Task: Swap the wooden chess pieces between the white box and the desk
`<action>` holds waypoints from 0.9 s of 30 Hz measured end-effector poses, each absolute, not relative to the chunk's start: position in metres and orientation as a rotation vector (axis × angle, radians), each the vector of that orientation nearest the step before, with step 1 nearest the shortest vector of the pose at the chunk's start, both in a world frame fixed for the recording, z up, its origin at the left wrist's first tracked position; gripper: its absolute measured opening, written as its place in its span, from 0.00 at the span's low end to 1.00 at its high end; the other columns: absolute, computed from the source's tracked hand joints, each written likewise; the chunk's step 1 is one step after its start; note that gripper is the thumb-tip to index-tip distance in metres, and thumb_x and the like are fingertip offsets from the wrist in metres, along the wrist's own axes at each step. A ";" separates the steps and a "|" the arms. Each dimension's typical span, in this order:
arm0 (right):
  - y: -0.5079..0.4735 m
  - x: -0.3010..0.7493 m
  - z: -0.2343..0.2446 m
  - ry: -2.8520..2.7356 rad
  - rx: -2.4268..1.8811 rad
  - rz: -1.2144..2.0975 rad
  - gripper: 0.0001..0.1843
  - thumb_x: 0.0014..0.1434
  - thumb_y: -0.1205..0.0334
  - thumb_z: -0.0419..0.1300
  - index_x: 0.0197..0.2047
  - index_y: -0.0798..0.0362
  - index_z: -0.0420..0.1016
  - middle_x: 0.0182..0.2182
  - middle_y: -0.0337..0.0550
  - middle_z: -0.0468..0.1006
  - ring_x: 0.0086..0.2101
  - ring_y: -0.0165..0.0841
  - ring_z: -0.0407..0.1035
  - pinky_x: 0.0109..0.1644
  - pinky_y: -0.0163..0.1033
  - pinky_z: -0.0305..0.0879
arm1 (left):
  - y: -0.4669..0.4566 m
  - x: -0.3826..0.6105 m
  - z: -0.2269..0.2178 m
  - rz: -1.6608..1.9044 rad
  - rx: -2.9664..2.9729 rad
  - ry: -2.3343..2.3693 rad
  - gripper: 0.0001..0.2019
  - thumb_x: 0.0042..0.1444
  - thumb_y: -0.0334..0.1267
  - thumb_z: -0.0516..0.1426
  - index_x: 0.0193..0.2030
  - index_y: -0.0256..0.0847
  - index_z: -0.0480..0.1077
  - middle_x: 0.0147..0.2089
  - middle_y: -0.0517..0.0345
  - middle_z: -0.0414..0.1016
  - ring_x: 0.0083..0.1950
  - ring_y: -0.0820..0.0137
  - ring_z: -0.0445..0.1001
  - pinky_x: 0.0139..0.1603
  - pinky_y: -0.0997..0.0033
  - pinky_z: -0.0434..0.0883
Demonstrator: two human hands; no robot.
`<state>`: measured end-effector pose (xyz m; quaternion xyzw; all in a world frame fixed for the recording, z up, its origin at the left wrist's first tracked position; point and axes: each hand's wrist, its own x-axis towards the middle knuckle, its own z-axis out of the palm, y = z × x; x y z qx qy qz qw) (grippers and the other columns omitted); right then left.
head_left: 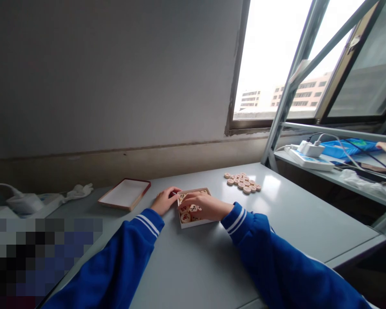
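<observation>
A person in blue sleeves works at a small box (209, 222) of round wooden game pieces (189, 212) on a grey counter (296, 214). The left hand (164, 200) rests against the box's left edge, fingers loosely curled and steadying it without gripping any piece. The right hand (203, 205) lies over the box with fingers bent down among the pieces; whether it has one pinched cannot be told from here. A loose cluster of pieces (243, 182) sits well apart toward the window, and the box lid (125, 194) lies open-side up to the left. Handling the pieces cleanly seems to call for keeping the box braced and taking one flat disc at a time, so the stacked ones are not knocked askew.
</observation>
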<state>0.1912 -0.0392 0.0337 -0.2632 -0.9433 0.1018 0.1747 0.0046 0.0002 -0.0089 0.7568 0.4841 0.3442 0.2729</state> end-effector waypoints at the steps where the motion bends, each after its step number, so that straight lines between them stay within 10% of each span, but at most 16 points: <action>1: -0.042 0.188 0.031 -2.664 -0.751 0.258 0.16 0.51 0.71 0.56 0.43 0.49 0.70 0.45 0.42 0.70 0.45 0.32 0.63 0.47 0.36 0.56 | 0.000 0.005 -0.009 0.927 2.038 1.300 0.14 0.48 0.42 0.50 0.38 0.37 0.68 0.39 0.53 0.73 0.41 0.65 0.69 0.45 0.67 0.64; 16: -0.004 0.280 0.045 -2.438 -1.440 0.060 0.06 0.50 0.62 0.56 0.32 0.52 0.71 0.30 0.41 0.72 0.29 0.29 0.66 0.36 0.35 0.59 | -0.002 0.005 -0.005 0.867 2.046 1.336 0.14 0.48 0.42 0.49 0.38 0.38 0.68 0.38 0.53 0.72 0.40 0.65 0.69 0.43 0.67 0.64; 27: 0.021 0.300 0.012 -2.262 -1.858 -0.301 0.21 0.55 0.60 0.49 0.53 0.49 0.59 0.51 0.47 0.64 0.50 0.40 0.57 0.49 0.50 0.52 | -0.002 0.005 -0.005 0.854 2.060 1.353 0.15 0.48 0.42 0.48 0.39 0.37 0.68 0.37 0.53 0.72 0.39 0.66 0.69 0.43 0.67 0.64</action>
